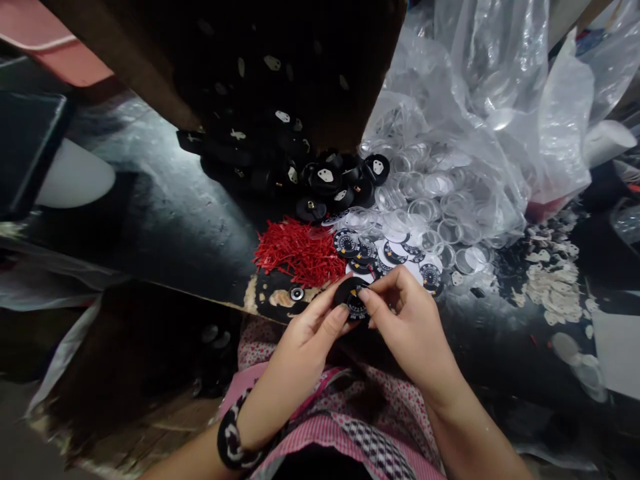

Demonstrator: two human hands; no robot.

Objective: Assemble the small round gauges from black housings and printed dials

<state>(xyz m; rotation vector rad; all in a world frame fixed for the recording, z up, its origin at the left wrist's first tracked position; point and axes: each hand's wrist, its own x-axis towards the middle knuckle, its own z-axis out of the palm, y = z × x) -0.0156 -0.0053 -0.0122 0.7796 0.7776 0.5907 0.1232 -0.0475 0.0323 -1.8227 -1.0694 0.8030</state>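
Note:
Between my hands, at the table's front edge, is a round black gauge (356, 305) with a printed dial face. My left hand (315, 330) grips its rim, thumb on the near left side. My right hand (407, 320) is closed, with its thumb and fingertips at the dial's right side; whether a small part sits in that pinch is hidden. Just beyond lie a heap of red pointers (303, 252) and a scatter of printed dial discs (393, 253). A small ring-shaped part (297, 293) lies left of the gauge.
Black round housings (325, 177) spill from a large dark box (280, 60) at the back. Clear round covers (450, 213) pour from a plastic bag (500, 120). Flat metal plates (555, 287) are piled at right, near a white sheet (620, 350). A dark screen (30, 147) stands left.

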